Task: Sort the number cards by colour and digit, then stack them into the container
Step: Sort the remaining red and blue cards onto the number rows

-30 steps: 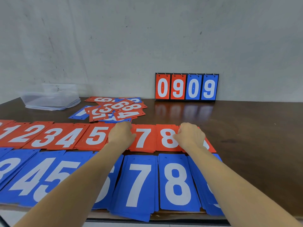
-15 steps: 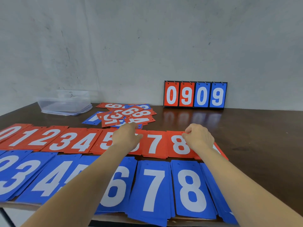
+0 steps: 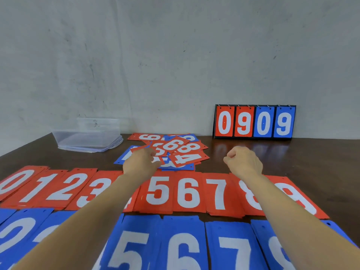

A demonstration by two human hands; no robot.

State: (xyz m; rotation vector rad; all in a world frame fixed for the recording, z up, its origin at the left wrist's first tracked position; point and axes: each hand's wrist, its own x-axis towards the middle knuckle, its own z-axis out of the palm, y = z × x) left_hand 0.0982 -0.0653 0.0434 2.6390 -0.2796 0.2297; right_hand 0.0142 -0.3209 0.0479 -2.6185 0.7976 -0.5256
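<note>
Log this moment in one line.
stage: sorting | left hand: on loose card pile, grip unclear | right hand: fist, empty | container: no cards

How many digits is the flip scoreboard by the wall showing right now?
4, side by side on the scoreboard, left to right: red 0, red 9, blue 0, blue 9. Further cards may hang hidden behind them.

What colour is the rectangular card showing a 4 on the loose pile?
The rectangular 4 card is red with a white digit, clearest in the head view.
</note>
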